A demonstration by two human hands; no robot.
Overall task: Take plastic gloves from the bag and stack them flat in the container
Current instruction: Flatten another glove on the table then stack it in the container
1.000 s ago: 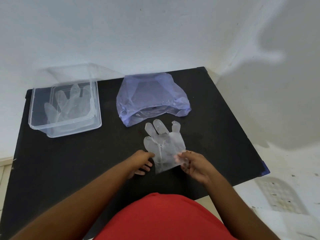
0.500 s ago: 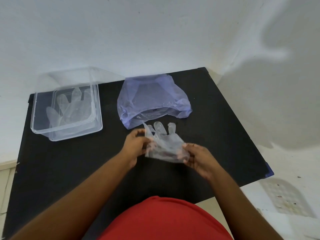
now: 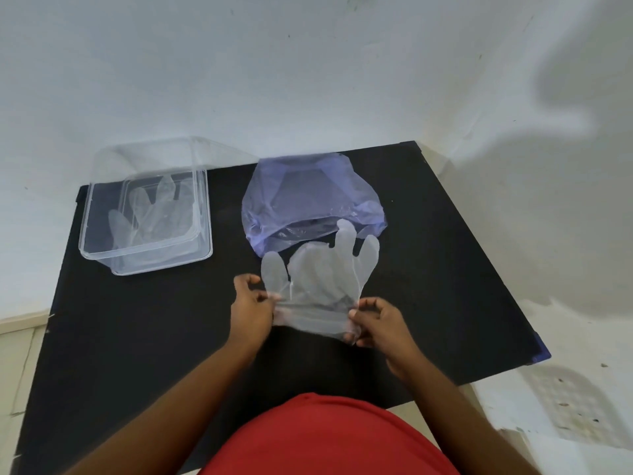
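While pinched shut, left hand (image 3: 251,311) and right hand (image 3: 380,323) fingers stretch the glove (image 3: 320,282) cuff between them

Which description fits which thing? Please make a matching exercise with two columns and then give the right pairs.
Things:
1. held glove
2. bag
3. container
4. table

Descriptions:
A. black surface under everything
B. purple tinted, mouth facing the person
C. stretched by its cuff between left hand and right hand
D. clear, holds gloves already, far left

Pairs: 1-C, 2-B, 3-D, 4-A
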